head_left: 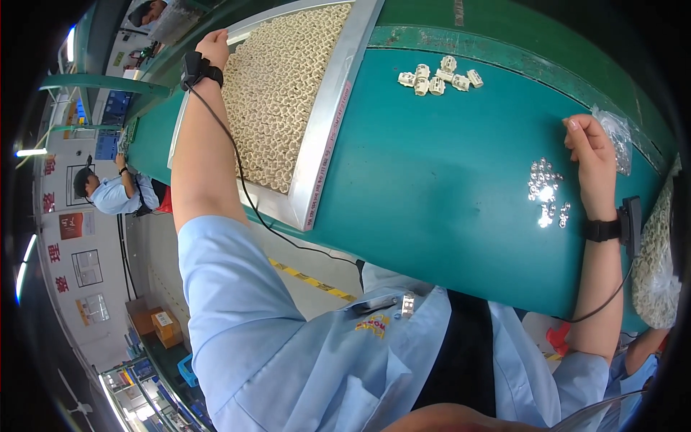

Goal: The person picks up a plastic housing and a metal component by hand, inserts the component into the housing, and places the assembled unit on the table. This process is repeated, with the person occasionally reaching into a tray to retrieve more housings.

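My left hand (pixel 214 49) is at the far left edge of a metal-framed tray (pixel 332 115), its fingers curled in. Whatever they may hold is hidden. Rows of small cream-coloured plastic parts (pixel 288 79) fill the tray. On the right of the green worktop, my right hand (pixel 594 144) is raised with thumb and fingers pinched together; I cannot make out anything between them. Just left of that wrist lies a loose cluster of small shiny metal pieces (pixel 543 183), seemingly rings or nuts. Several cream plastic housings (pixel 436 86) sit in a group farther back, between my hands.
A clear plastic bag (pixel 614 140) lies beyond my right hand. Another bag, full of pale parts (pixel 656 266), stands at the right edge. Cables run from black bands on both wrists. A co-worker in blue (pixel 115 193) works at the far left.
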`<state>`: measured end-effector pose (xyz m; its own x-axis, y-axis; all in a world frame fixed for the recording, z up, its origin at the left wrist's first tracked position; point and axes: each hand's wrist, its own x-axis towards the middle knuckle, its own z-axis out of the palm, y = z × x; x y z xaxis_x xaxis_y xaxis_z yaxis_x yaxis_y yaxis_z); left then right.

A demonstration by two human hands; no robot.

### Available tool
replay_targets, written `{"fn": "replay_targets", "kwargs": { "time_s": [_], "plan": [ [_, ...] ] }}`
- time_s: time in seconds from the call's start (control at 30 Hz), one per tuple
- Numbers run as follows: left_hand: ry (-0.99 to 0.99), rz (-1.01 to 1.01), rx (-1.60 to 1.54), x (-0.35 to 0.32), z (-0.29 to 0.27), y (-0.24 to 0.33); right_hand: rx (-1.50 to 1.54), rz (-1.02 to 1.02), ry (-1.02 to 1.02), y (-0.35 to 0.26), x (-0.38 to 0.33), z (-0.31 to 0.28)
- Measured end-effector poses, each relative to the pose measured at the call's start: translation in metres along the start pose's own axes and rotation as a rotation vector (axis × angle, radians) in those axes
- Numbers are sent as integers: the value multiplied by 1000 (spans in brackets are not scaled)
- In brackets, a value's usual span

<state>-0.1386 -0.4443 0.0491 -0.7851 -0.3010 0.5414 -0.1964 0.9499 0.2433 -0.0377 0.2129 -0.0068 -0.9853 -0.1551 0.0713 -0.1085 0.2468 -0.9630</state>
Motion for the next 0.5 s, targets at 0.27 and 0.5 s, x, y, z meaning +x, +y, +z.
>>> {"fn": "replay_targets", "kwargs": {
  "time_s": [0.27, 0.5],
  "plan": [
    [-357, 235, -234, -97, -64, 231, -19, -39, -15, 2, -1, -3],
    [-537, 683, -151, -175, -29, 285, 10, -98, -94, 7, 5, 0]
  ]
}}
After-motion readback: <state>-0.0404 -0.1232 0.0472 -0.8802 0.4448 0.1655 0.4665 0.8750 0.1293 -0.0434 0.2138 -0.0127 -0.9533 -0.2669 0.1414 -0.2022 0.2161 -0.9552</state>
